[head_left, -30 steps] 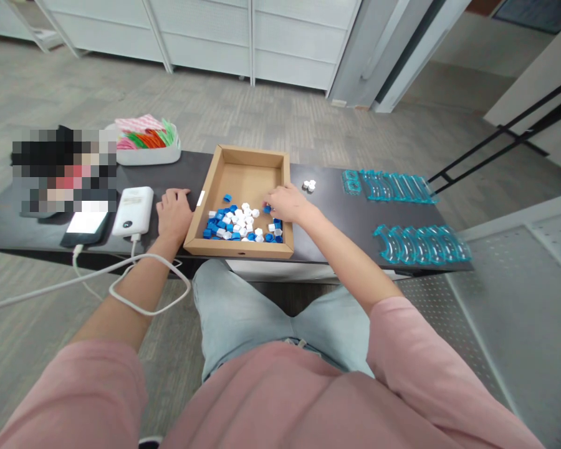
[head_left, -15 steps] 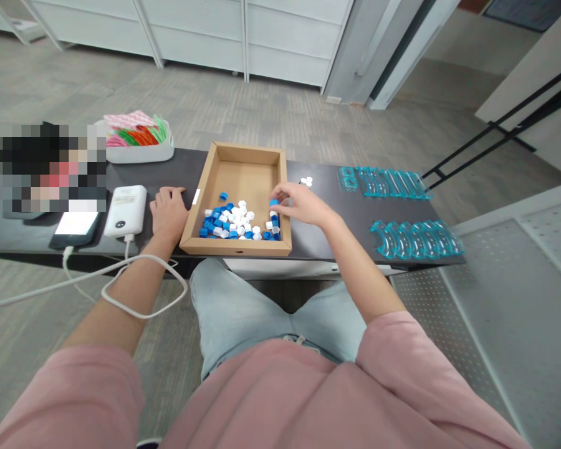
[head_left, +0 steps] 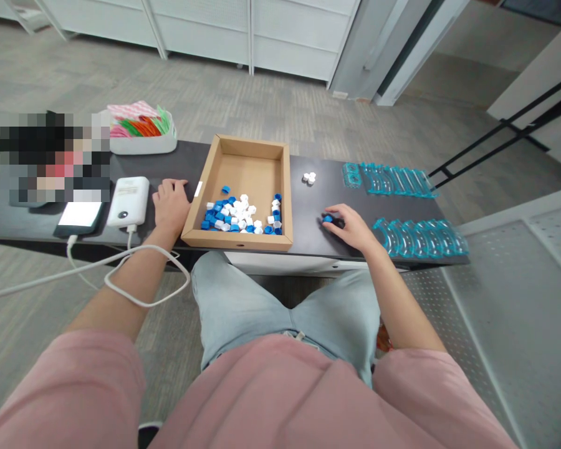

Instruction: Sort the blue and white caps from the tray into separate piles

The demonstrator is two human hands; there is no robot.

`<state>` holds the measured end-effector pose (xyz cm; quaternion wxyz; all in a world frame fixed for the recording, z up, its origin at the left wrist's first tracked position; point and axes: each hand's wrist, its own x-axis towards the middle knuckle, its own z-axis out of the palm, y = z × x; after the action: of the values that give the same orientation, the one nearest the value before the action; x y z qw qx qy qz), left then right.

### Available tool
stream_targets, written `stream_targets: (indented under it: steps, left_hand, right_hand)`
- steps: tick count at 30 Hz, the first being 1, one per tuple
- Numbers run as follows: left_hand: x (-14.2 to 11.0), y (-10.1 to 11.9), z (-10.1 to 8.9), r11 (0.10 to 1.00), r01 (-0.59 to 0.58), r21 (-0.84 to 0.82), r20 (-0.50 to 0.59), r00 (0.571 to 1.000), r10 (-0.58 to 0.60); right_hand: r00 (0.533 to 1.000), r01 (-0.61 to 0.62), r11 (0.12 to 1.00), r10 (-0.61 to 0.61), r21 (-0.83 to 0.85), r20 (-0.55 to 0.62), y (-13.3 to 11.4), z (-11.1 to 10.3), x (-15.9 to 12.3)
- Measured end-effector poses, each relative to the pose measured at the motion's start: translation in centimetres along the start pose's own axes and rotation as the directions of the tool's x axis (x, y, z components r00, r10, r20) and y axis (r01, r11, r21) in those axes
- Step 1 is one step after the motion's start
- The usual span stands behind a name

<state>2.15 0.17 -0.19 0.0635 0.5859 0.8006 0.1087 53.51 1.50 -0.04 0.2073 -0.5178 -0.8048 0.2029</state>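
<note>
My right hand [head_left: 348,226] is low over the dark table, right of the cardboard box [head_left: 287,199], with a small blue piece [head_left: 327,219] pinched between thumb and fingers. Blue and white hexagonal pieces [head_left: 236,215] lie heaped in the near part of the box, and more line its right side. Beyond my right hand sits a small group of white hexagonal pieces [head_left: 309,178]. My left hand [head_left: 172,202] lies on the table against the box's left wall, its fingers stretched out and holding nothing.
Rows of clear teal plastic parts [head_left: 421,238] stand at the table's right end. To the left are a white power bank [head_left: 128,201], a phone [head_left: 80,215] and a white looping cable [head_left: 135,249]. A white basket [head_left: 144,144] with colourful strips stands at the back left.
My right hand has left the box and moved right over the table, carrying a blue piece. My left hand stays beside the box. The view has shifted slightly.
</note>
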Motion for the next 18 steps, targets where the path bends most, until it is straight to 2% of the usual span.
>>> stream_targets:
  steps: [4,8,11,13,15,18]
  left_hand:
    - [0.0,-0.1,0.0,1.0,0.0,-0.005,-0.001,1.0,0.0]
    - [0.1,-0.2,0.3,1.0,0.002,0.003,-0.007,1.0,-0.002]
    - [0.2,-0.3,0.5,1.0,0.013,0.023,-0.028,1.0,-0.012]
    - [0.2,-0.4,0.6,0.999,0.016,0.031,-0.046,0.999,-0.015]
    - [0.3,-0.4,0.6,0.999,0.011,0.031,-0.055,0.998,-0.009]
    - [0.3,-0.4,0.6,0.999,0.017,0.03,-0.065,0.998,-0.015]
  right_hand:
    - [0.998,0.059,0.998,-0.059,0.016,-0.029,-2.4,-0.5,1.4]
    - [0.974,0.215,0.977,-0.215,0.011,0.07,-7.6,0.4,4.5]
    - [0.906,0.382,0.923,-0.363,-0.052,0.217,-11.9,1.9,7.6]
    - [0.849,0.473,0.873,-0.415,-0.121,0.326,-14.2,3.0,9.5]
    - [0.807,0.528,0.825,-0.415,-0.2,0.419,-15.9,3.8,10.9]
    - [0.771,0.549,0.776,-0.325,-0.311,0.548,-17.1,4.6,12.0]
